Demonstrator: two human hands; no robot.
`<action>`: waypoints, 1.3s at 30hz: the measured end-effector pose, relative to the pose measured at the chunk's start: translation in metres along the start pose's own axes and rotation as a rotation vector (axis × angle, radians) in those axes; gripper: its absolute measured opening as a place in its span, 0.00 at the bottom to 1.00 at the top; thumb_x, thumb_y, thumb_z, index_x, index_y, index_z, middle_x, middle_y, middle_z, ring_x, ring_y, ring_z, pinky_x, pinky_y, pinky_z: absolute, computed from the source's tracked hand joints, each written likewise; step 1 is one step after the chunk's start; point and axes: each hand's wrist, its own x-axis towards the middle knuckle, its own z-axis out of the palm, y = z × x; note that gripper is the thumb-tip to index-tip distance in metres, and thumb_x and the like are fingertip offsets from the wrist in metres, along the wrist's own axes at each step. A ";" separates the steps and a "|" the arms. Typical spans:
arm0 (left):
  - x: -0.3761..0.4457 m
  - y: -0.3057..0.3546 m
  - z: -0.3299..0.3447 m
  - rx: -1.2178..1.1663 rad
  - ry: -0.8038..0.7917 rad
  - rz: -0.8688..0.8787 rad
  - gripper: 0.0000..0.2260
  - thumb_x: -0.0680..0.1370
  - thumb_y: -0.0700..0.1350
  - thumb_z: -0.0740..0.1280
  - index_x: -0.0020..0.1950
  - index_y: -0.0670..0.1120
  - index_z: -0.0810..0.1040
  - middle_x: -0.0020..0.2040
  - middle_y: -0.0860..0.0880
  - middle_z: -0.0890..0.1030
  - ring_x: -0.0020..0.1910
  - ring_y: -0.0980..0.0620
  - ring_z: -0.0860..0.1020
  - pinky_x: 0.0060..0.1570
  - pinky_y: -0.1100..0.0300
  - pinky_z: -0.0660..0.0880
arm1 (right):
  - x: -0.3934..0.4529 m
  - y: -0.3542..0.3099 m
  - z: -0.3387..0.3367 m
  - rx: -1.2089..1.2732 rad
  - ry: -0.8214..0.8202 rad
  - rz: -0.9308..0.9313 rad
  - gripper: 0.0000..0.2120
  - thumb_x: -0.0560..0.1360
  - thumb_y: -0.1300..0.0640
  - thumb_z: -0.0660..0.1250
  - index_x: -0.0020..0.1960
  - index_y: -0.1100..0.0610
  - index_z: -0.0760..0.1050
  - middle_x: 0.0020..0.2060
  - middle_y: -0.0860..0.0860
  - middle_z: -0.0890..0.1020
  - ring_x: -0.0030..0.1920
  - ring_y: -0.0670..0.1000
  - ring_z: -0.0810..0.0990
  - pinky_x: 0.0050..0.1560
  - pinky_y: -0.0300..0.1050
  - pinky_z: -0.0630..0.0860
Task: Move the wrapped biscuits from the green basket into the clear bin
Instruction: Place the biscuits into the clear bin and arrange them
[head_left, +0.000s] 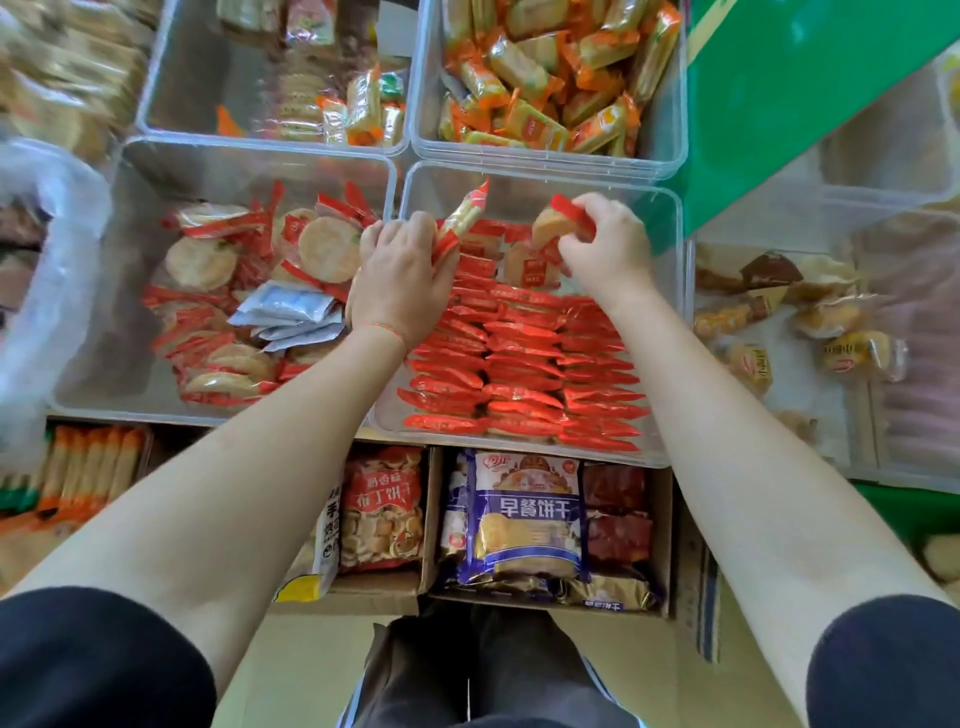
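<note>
1. Over the middle clear plastic bin (670, 332), both bare hands are busy.
2. The left hand (400, 275) has its fingers curled tight round one red-ended wrapped biscuit pack (464, 215). This pack stands on its edge, and its long side points up and far to the right.
3. The right hand (605, 241) pinches one more round biscuit in a red wrapper (561, 223) at the far end of the bin. Its flat face is turned toward the left hand.
4. Under the hands, the bin holds red wrapped biscuits standing on edge in three rows (519, 364). The rows run from near to far. Each pack's long side goes left to right. There are too many to count.
5. Just left of it, a second clear bin (130, 291) holds loose round biscuits lying flat, plus a few small white packets (288, 312).
6. Two more clear bins sit at the far side, and the right one is full of orange wrapped snacks (545, 67).
7. Near the person, cardboard boxes hold one blue biscuit bag (524, 514) and one red biscuit bag (382, 512).
</note>
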 end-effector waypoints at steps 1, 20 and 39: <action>0.000 0.000 0.000 -0.001 -0.005 0.001 0.12 0.80 0.53 0.59 0.46 0.45 0.68 0.40 0.48 0.71 0.44 0.44 0.70 0.61 0.48 0.65 | 0.000 0.000 0.000 -0.055 -0.090 -0.002 0.15 0.73 0.56 0.65 0.59 0.52 0.79 0.53 0.53 0.79 0.53 0.54 0.77 0.50 0.42 0.73; -0.001 0.005 -0.003 0.004 -0.031 -0.013 0.09 0.80 0.50 0.60 0.46 0.45 0.68 0.40 0.49 0.72 0.45 0.44 0.71 0.63 0.45 0.65 | 0.011 -0.016 0.023 -0.460 -0.344 -0.053 0.20 0.78 0.46 0.55 0.59 0.54 0.79 0.60 0.58 0.71 0.64 0.59 0.68 0.61 0.56 0.69; -0.003 0.005 -0.003 -0.028 -0.019 -0.029 0.19 0.78 0.59 0.62 0.57 0.44 0.72 0.46 0.47 0.77 0.51 0.44 0.72 0.64 0.46 0.64 | 0.004 -0.038 -0.001 0.837 -0.314 0.188 0.11 0.75 0.57 0.72 0.55 0.60 0.76 0.50 0.57 0.82 0.51 0.54 0.82 0.55 0.56 0.80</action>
